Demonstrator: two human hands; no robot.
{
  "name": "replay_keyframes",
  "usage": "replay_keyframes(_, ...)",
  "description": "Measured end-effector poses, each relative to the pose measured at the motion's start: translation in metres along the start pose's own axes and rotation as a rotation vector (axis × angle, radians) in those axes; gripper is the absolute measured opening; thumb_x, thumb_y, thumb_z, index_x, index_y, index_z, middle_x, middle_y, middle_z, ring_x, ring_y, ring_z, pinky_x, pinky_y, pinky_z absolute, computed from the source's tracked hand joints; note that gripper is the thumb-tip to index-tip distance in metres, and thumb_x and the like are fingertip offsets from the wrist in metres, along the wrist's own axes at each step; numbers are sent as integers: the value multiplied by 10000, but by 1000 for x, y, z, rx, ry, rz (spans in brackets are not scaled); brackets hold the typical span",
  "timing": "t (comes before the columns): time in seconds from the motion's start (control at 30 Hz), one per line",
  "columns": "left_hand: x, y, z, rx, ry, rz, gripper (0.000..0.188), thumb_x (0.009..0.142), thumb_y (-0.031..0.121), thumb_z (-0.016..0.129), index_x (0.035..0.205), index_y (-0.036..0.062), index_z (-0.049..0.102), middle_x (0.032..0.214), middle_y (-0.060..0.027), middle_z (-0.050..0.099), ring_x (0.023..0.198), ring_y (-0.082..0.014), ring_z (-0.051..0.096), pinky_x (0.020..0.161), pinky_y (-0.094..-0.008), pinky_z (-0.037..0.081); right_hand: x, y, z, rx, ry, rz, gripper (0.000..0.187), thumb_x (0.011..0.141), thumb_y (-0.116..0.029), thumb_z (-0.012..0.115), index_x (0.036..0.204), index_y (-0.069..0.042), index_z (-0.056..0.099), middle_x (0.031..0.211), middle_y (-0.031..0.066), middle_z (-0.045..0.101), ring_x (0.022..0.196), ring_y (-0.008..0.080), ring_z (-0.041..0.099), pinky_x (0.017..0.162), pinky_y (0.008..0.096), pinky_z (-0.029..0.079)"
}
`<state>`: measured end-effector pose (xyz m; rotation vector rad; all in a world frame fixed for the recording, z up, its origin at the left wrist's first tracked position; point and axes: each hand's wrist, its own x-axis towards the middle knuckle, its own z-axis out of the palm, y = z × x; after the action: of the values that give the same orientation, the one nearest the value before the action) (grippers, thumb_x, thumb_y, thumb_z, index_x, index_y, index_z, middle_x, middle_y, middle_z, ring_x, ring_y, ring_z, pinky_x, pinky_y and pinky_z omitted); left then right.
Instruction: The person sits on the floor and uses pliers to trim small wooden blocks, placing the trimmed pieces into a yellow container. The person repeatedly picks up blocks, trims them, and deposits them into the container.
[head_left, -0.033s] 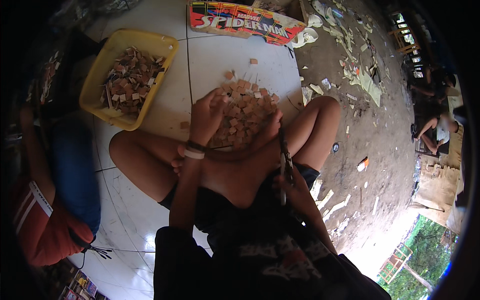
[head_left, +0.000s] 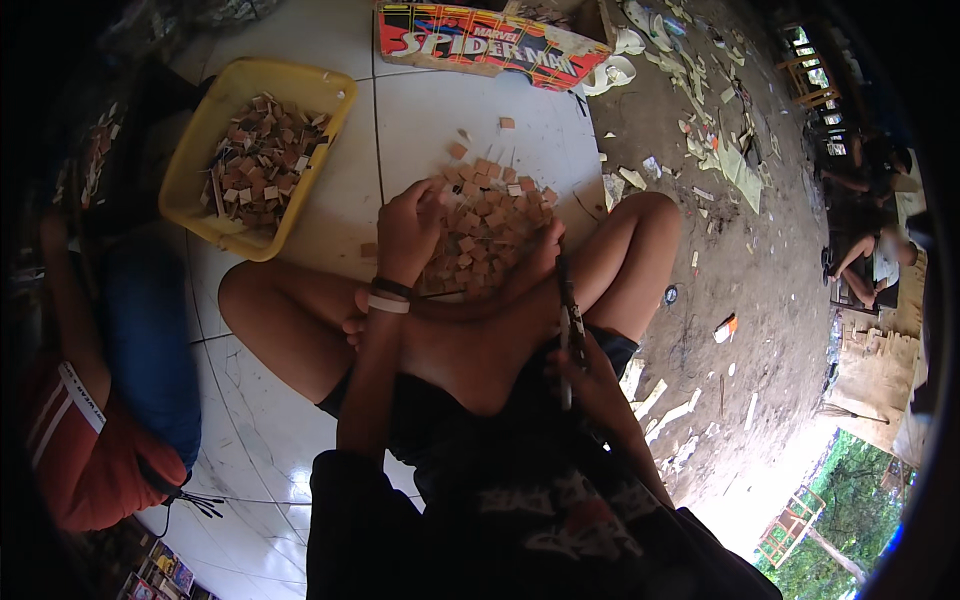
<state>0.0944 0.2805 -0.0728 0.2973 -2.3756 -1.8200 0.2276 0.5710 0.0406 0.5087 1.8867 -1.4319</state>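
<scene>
My left hand at the pile, my right gripping a long tool

I am sitting with a loose pile of small, flat, square, tan wooden-looking pieces [head_left: 480, 240] lying before my folded legs on the white tiled floor [head_left: 265, 420], probably there so that I am reaching it without stretching. My left hand [head_left: 408, 235] is hovering at the pile's left edge, fingers curling inward and narrow; whether they are pinching a square, I cannot tell. My right hand [head_left: 588, 372] is closing around a long, narrow, dark-and-pale rigid tool [head_left: 572, 318], on the pile's near right side. I am likely gripping it toward its near end to steady its length.

The tool's long axis is running almost straight away from my body, its far end pointing forward along the pile's right side. The squares are facing every which way, sharing no common axis.

Left of the pile and slightly beyond, a yellow plastic rectangular basin [head_left: 190, 165] is holding more squares. Directly beyond the pile, a red-and-black printed box [head_left: 440, 45] is standing.
</scene>
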Motion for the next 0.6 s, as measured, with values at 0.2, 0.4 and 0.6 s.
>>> replay_keyframes(0.2,-6,-13,20,492,-132,304,259,920,98,743,1174,53,736,1044,-139,714,967,-360,687,866,-470,553,2,5,3,58,9,-103,496,1094,-223,638,1525,-39,475,1174,98,679,1005,155,698,887,321,575)
replay_keyframes(0.4,-1,-3,24,318,-252,81,222,897,1,734,1115,27,704,987,-109,734,877,-314,717,828,-395,578,6,10,0,35,11,-114,481,1098,-228,635,1503,-22,477,1179,96,677,1007,162,700,903,322,576)
replay_keyframes(0.6,-11,17,11,-456,-100,-45,136,924,-8,785,1008,15,680,946,-32,738,912,-107,728,806,-259,581,2,8,1,66,-49,-178,482,1089,-220,649,1497,-24,482,1204,96,660,1082,142,654,915,330,557)
